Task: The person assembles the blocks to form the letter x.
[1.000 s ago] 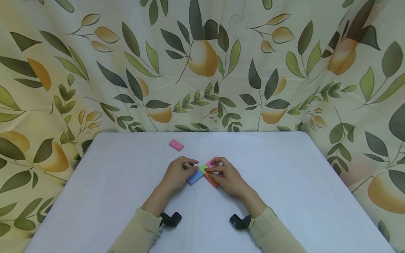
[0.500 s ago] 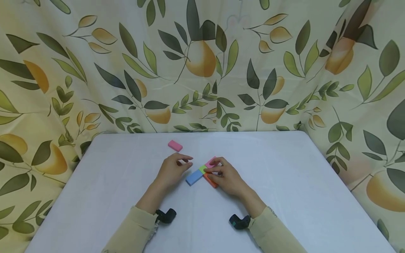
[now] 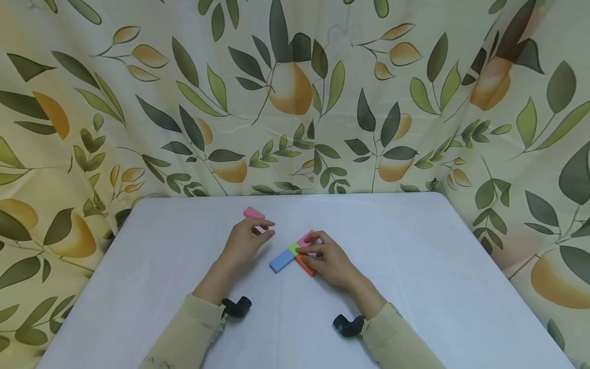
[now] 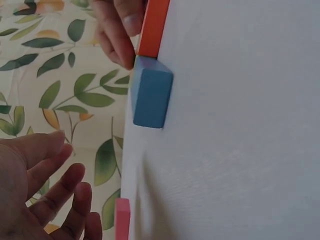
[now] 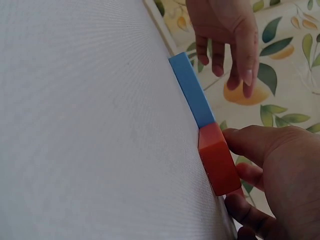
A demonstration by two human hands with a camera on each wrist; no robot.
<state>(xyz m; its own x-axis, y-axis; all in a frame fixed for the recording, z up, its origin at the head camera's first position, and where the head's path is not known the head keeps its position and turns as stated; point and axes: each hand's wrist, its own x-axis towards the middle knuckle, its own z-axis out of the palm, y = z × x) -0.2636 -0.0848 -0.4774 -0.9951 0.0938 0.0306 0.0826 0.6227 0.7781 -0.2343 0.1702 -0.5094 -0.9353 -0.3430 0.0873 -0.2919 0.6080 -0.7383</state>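
Note:
My left hand (image 3: pixel 244 242) hovers over the white table with fingers loosely extended and nothing in them. Just beyond its fingertips lies a loose pink block (image 3: pixel 253 212), partly covered by the hand in the head view. My right hand (image 3: pixel 334 262) holds the orange block (image 3: pixel 306 266) at its inner end with thumb and fingers, while another fingertip rests at the joined pink block (image 3: pixel 304 240). A small green block (image 3: pixel 294 248) sits at the centre, and a blue block (image 3: pixel 281 261) runs from it toward the lower left. In the left wrist view, the blue block (image 4: pixel 154 97) stands apart from my left hand.
The white tabletop (image 3: pixel 392 230) ends at a far edge before a curtain (image 3: pixel 295 128) printed with fruit and leaves. Black wrist devices (image 3: pixel 237 307) sit at both cuffs.
My left hand has let go of the blue block and moved left and away from me, toward the loose pink block. My right hand stays at the joined blocks.

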